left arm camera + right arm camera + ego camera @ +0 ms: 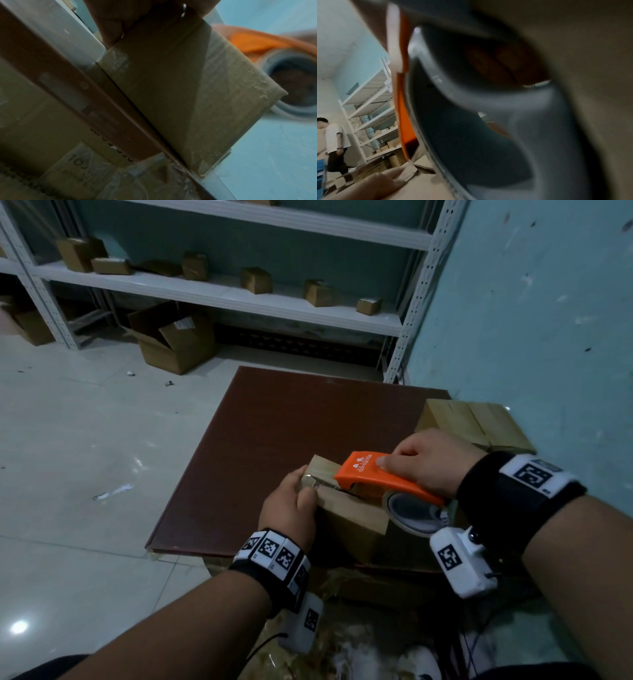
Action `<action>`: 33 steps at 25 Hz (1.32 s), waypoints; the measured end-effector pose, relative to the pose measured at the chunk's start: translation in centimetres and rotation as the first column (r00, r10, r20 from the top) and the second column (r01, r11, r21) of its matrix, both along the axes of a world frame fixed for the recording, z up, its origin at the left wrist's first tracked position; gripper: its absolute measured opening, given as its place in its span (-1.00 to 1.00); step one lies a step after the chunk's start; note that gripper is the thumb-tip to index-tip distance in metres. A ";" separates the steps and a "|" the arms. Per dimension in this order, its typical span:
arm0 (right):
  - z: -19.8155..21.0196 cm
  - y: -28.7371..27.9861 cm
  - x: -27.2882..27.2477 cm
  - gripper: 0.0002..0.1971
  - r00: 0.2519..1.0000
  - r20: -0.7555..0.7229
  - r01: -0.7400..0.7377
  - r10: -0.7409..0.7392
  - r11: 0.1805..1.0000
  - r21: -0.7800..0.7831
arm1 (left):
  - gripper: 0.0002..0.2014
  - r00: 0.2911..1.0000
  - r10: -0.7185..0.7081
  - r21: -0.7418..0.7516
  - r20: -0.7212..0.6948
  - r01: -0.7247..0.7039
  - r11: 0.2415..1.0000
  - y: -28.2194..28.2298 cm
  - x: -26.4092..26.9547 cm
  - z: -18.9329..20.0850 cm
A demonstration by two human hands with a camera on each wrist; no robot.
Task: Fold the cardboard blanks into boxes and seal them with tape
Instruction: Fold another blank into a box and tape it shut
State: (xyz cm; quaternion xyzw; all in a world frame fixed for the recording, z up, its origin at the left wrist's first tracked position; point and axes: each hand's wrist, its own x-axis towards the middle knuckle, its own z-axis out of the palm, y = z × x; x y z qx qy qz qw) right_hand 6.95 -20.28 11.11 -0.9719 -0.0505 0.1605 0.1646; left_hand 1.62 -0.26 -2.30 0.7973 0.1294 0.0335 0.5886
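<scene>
Left hand (289, 501) clamps the box (346, 513) at nine o'clock, right hand (428, 460) grips the orange tape dispenser (376, 477) on top

Head view: dim, cool bluish cast. One small glare spot on the floor tiles (19, 627), well to the outside of the left hand (289, 510). Soft shadow under the box (356, 518) between the hands. Shelf posts (424, 289) beyond the right hand (428, 463) bow with wide-angle distortion.
Left wrist view: murky; orange tape dispenser (254, 43) past the fingers smeared by blur.
Right wrist view: dispenser and tape roll (471, 135) close, fully out of focus; background shelving (373, 108) sharper, brighter.
</scene>
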 end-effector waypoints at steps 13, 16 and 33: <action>-1.9 -6.6 -3.6 -0.66 0.995 0.062 0.078 -0.083 0.993 0.090 | -0.58 1.000 0.027 -0.030 -0.016 -0.027 0.999 -0.2 0.1 0.1; -3.4 -6.6 -4.1 -0.69 0.995 0.045 0.082 -0.086 0.993 0.089 | -0.60 1.000 0.023 -0.105 -0.009 -0.024 0.994 -0.3 0.0 -0.1; -5.6 -7.2 -4.0 -0.69 0.994 0.081 0.061 -0.074 0.986 0.156 | 0.22 0.770 -0.578 0.900 -0.271 0.416 0.132 -2.1 1.7 2.4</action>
